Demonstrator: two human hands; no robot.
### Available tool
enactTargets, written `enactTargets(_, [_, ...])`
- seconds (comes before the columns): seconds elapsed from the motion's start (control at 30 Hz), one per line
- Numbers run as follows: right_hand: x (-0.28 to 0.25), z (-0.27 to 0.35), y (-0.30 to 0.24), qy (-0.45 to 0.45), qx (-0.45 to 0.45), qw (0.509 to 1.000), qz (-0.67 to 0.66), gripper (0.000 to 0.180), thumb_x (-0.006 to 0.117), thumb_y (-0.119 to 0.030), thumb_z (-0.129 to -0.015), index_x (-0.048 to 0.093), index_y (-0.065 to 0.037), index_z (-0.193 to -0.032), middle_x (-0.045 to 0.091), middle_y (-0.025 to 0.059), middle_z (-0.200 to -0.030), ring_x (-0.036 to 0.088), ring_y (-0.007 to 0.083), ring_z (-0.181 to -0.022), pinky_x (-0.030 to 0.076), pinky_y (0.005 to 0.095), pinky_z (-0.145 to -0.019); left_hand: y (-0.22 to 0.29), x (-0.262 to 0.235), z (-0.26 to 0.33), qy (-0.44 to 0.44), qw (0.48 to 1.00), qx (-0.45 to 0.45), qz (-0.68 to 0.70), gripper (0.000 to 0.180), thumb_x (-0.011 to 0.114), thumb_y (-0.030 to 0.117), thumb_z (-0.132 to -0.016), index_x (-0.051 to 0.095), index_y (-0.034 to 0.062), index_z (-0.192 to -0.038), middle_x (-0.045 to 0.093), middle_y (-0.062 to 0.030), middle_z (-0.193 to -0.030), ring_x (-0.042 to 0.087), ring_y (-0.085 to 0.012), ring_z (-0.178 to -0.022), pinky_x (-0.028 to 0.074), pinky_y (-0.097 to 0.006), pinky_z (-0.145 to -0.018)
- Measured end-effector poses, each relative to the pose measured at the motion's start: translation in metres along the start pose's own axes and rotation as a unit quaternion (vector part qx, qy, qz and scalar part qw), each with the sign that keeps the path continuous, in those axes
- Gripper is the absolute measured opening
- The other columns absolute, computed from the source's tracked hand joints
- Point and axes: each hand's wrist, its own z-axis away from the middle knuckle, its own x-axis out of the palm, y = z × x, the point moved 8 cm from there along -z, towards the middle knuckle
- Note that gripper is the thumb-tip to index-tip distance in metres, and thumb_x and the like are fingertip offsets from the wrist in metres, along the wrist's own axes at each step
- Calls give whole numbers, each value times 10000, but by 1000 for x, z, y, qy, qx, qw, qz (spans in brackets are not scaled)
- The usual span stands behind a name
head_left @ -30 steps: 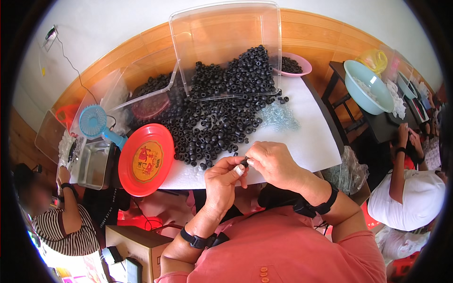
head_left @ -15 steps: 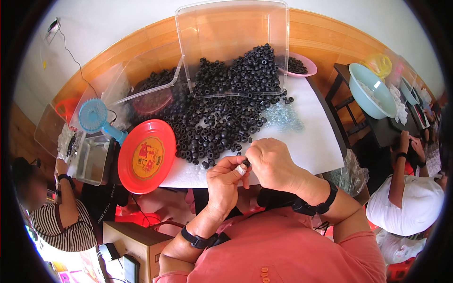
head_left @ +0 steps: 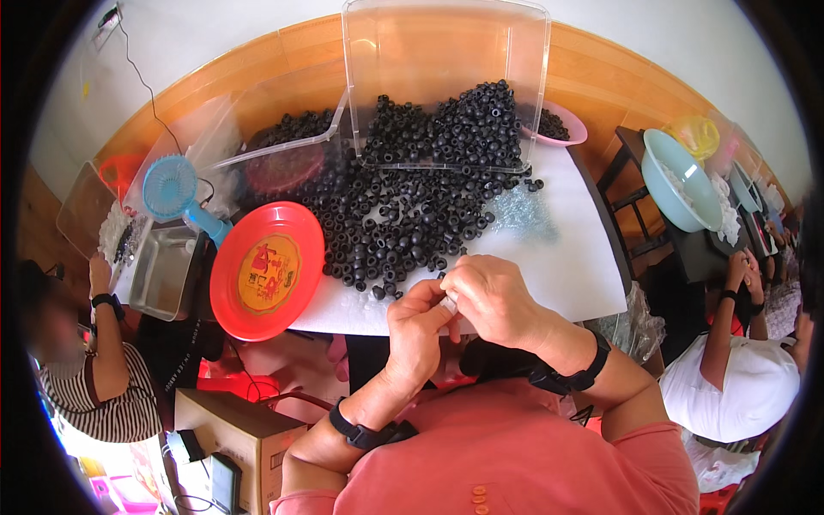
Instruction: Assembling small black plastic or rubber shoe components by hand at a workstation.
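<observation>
My left hand (head_left: 415, 333) and my right hand (head_left: 491, 299) meet over the table's front edge, fingertips pinched together. A white wrapping (head_left: 449, 304) covers the tip of my left thumb. Between the fingers only a tiny dark bit shows; half a second ago a small black piece was visible there. My right fingers hide most of the pinch point. Just beyond, loose black ring-like pieces (head_left: 414, 239) with holes spread across the white tabletop (head_left: 566, 275). More spill from a clear plastic bin (head_left: 446, 64) tipped on its side. Small clear bluish bits (head_left: 525, 215) lie to the right of them.
A red plate (head_left: 230, 283), blue hand fan (head_left: 172, 189) and metal tray (head_left: 167, 273) stand at left. Behind right is a pink bowl (head_left: 577, 127). A light-blue basin (head_left: 682, 180) rests on a dark table. People sit at both sides; a cardboard box (head_left: 227, 433) stands lower left.
My right fingers have closed further over my left fingertips, covering the black piece that showed before. The whole view has shifted slightly.
</observation>
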Motion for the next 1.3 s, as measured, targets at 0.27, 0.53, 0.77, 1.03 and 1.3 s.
enactTargets(0.27, [1, 18, 32, 7, 249, 937, -243, 87, 667, -40, -892, 585, -18, -911, 656, 93, -754, 650, 179, -672, 496, 303, -594, -3, -4, -4, -27, 999, -14, -43, 156, 602, -5, -941, 630, -63, -1083, 665, -104, -904, 622, -141, -720, 504, -253, -530])
enactTargets(0.53, [-5, 26, 41, 26, 283, 934, -215, 58, 638, -10, -903, 588, 12, -882, 638, 75, -735, 615, 125, -672, 496, 278, -613, 0, 1, -3, -39, 998, -14, -47, 175, 605, 11, -946, 627, -50, -1108, 677, -107, -928, 591, -110, -691, 496, -238, -559])
enactTargets(0.77, [-11, 18, 32, 22, 184, 973, -137, 97, 658, 2, -875, 646, -16, -969, 646, 73, -837, 644, 180, -703, 497, 295, -615, -2, 0, -4, -42, 998, -6, -55, 166, 604, -14, -939, 628, -55, -1098, 685, -135, -932, 632, -140, -753, 516, -253, -524])
enactTargets(1.03, [-15, 10, 18, -21, 100, 995, 10, 150, 683, -46, -838, 663, -97, -977, 594, 66, -808, 629, 264, -711, 490, 370, -584, -1, -1, -3, -36, 999, -6, -39, 151, 596, -19, -941, 634, -61, -1082, 681, -130, -937, 629, -142, -755, 515, -253, -523])
enactTargets(1.3, [-7, 15, 27, 22, 138, 986, -87, 120, 665, -18, -870, 685, -23, -988, 585, 75, -780, 589, 208, -645, 468, 322, -582, 1, 1, -4, -36, 999, -4, -36, 150, 603, -21, -936, 637, -67, -1076, 674, -121, -928, 623, -147, -751, 516, -259, -523])
